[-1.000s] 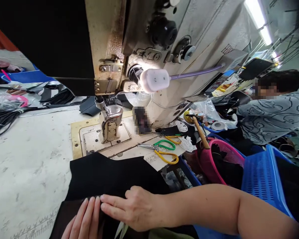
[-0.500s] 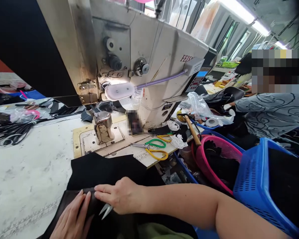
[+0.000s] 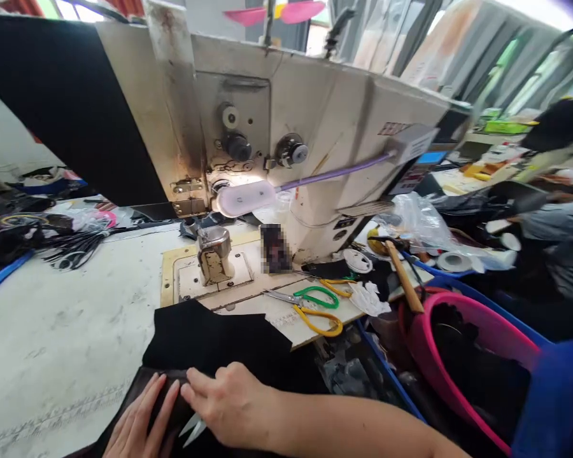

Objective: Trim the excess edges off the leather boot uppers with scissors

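Observation:
Black fabric (image 3: pixel 210 340) lies over the front edge of the sewing machine table, with a dark brownish, thinner-looking piece on its near part. My left hand (image 3: pixel 146 416) rests flat on that piece, fingers stretched out and pointing away from me. Close beside it, my right hand (image 3: pixel 229 404) is closed, its fingertips pressing the fabric near the left fingertips. Two pointed scissor blades (image 3: pixel 193 429) stick out below the right palm; the handles are hidden in the hand. The sewing machine's post (image 3: pixel 214 254) stands just beyond the fabric.
Scissors with a green and a yellow handle (image 3: pixel 318 308) lie on the table, right of the fabric. A wooden-handled tool (image 3: pixel 403 277) leans by a pink basket (image 3: pixel 424 331) of black pieces. Black cords (image 3: pixel 83 245) lie at left. The machine head (image 3: pixel 248 114) overhangs the table.
The view has shifted, so the machine and table sit further right and lower. My right fingers have curled more at the fabric; the left hand stays flat. The other person has mostly left the view.

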The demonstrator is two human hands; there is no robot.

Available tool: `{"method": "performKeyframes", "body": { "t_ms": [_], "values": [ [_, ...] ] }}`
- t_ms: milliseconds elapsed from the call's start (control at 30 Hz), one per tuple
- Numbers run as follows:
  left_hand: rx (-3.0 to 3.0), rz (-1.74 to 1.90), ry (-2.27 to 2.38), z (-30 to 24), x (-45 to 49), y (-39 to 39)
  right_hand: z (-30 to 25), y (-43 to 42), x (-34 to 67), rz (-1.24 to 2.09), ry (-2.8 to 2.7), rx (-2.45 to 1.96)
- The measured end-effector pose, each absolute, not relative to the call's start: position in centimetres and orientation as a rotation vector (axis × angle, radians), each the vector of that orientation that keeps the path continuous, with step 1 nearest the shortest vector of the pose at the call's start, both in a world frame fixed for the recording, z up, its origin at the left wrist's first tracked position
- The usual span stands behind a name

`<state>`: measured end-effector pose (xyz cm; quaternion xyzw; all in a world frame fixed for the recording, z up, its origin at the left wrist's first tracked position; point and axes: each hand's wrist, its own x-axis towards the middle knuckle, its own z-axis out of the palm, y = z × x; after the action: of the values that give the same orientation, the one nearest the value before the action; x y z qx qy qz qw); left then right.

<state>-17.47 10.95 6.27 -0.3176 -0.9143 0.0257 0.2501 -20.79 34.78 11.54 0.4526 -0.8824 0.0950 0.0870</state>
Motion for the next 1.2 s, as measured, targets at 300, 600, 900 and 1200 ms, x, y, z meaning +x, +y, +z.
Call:
{"method": "performKeyframes", "body": {
  "t_ms": [300,600,900,1200],
  "values": [
    [-0.754,0.135,-2.620,7.8,-17.6,11.7,10.3,34.6,-22.2,0.313,-2.676,1.573],
    [-0.569,0.073,-2.668,8.0,-17.2,13.8,13.4,41.4,-23.3,1.363,-2.535,0.855],
    [-0.596,-0.049,-2.563,6.3,-17.3,13.8,4.0,43.5,-14.1,1.121,-2.528,0.898],
    [-0.753,-0.040,-2.483,5.5,-18.4,12.7,7.9,38.8,-16.5,1.011,-2.772,1.181]
  ]
}}
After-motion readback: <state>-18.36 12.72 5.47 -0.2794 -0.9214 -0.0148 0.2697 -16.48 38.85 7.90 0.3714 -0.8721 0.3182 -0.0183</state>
